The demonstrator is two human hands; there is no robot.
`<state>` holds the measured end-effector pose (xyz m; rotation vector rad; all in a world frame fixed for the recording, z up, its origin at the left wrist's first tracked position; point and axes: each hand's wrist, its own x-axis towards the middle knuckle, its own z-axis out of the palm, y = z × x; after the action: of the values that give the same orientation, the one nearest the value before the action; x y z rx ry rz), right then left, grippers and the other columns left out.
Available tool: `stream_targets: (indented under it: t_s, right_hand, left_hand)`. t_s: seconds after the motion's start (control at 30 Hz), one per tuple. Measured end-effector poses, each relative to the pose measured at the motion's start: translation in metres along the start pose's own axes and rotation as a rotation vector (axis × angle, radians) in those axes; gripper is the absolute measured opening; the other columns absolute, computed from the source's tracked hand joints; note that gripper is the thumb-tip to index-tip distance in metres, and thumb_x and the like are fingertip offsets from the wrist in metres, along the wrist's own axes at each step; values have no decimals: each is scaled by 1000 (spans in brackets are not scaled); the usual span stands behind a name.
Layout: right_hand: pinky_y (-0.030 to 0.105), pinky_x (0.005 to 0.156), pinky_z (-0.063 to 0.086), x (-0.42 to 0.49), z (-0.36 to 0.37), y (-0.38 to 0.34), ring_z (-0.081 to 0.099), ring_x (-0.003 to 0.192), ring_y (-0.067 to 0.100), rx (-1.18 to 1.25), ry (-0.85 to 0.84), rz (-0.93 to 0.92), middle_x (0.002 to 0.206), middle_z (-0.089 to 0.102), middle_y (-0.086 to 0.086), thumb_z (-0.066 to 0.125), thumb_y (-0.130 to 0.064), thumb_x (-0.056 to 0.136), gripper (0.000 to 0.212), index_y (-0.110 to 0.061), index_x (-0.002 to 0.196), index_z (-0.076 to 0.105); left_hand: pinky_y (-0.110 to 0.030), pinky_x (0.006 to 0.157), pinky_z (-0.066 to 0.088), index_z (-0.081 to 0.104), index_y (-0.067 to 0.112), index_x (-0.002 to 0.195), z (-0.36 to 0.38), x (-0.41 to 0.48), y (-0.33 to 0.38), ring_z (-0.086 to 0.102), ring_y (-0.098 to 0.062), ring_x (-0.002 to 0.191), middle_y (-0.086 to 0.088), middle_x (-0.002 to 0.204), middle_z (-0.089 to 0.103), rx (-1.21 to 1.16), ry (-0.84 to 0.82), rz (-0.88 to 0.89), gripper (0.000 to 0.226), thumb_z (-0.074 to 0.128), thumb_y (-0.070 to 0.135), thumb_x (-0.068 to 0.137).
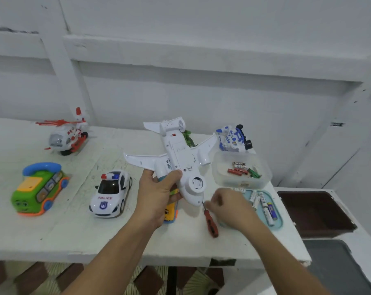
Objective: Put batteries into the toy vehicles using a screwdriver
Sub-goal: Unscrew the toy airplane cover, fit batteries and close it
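Forearms reach in from the bottom edge: toy airplane presented belly up, screwdriver close by.
Left hand grasps the toy airplane by its forward fuselage at frame centre, underside up and clear of the desk, likely to expose the battery cover. Right hand sets curled fingertips at the screwdriver shaft, red handle lying on the desk right of centre; whether they have closed on it cannot be determined. Batteries lie in the blue tray beside that hand.
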<state>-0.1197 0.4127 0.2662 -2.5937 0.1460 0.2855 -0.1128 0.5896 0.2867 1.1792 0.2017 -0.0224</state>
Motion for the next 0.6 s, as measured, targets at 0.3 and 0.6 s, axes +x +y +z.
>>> stream_targets:
  t_s: [0.3,0.6]
  right_hand:
    - [27,64,40,-23,43,10,48,75,18,-236,59,-71,73,39,-5,50,-23,91,12,-16,87,42]
    - [32,55,58,-23,-33,15,71,74,34,862,269,-2,76,72,9,66,-1,85,5,-5,87,68]
  left_hand:
    - [-31,61,60,5,41,144,10,-31,-10,74,-10,79,3,103,72,71,55,132,89,63,0,91]
    - [-53,76,57,-16,74,133,1,-34,-9,62,-23,66,-3,80,72,211,57,233,115,66,6,90]
